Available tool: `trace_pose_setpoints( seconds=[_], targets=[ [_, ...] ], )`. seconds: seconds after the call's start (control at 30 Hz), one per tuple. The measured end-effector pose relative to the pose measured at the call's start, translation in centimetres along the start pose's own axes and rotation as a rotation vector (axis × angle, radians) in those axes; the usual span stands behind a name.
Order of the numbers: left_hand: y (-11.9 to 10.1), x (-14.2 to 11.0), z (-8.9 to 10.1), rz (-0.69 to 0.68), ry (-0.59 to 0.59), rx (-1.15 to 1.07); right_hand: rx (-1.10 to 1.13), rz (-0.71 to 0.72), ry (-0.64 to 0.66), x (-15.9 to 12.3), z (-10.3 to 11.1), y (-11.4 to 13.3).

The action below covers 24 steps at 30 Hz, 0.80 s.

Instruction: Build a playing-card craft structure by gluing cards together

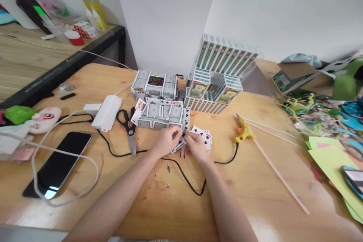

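Observation:
My left hand (168,140) is closed on a playing card (178,146) that slants between my hands. A small dark, thin shape shows at its fingertips; I cannot make out what it is. Pinched at the same card is my right hand (196,146), its lower fingers curled toward the table. Just behind my hands stands a structure built of folded playing cards (159,116), grey backs outward, with face cards along its edges. Loose playing cards (204,136) lie beside my right hand, partly covered by it.
Scissors (130,130) lie left of the structure. A yellow glue gun (243,130) rests at right, its black cord crossing before me. Behind are another card structure (141,81) and stacked card boxes (217,104). A phone (58,164) lies left, coloured paper (330,162) right.

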State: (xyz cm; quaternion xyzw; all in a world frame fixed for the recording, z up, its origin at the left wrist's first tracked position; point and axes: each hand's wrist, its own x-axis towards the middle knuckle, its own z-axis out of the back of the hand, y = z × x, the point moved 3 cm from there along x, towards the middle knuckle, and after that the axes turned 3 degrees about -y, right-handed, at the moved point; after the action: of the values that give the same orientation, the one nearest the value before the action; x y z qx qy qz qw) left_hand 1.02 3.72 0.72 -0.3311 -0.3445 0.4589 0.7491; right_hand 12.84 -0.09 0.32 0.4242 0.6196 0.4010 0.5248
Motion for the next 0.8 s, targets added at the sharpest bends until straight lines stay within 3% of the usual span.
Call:
trace_pose_setpoints(
  seconds=[0.17, 0.33, 0.8],
  targets=[
    [-0.21, -0.21, -0.11, -0.069, -0.022, 0.104, -0.039, 0.0, -0.044, -0.12, -0.06, 0.1],
    [-0.2, -0.32, -0.27, -0.052, -0.016, 0.123, -0.048, -0.01, -0.068, -0.13, -0.12, -0.03],
    [0.14, 0.38, 0.14, 0.113, -0.07, -0.187, 0.061, 0.022, 0.028, -0.39, -0.32, 0.06]
  ],
)
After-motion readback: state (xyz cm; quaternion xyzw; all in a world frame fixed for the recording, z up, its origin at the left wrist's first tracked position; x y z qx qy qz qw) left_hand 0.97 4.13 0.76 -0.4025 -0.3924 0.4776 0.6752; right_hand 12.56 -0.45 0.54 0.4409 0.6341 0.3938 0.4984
